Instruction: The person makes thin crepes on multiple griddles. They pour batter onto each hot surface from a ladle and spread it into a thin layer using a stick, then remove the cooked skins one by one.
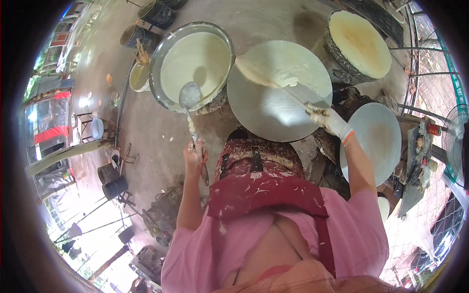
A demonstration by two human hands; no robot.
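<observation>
My bare left hand grips the handle of a metal ladle. The ladle's bowl overlaps the near side of a wide metal basin of pale batter; I cannot tell if it touches the batter. In a white glove, my right hand holds the batter-caked handle of a long pale spreader. Its blade lies across a large round griddle. Wet batter coats the griddle's far right part, while the near left surface is bare grey.
A second round griddle stands at my right. Beyond it, a drum-like stand bears a yellowish round sheet. Left of the basin are a small bucket with sticks in it and dark buckets. A fan stands far right.
</observation>
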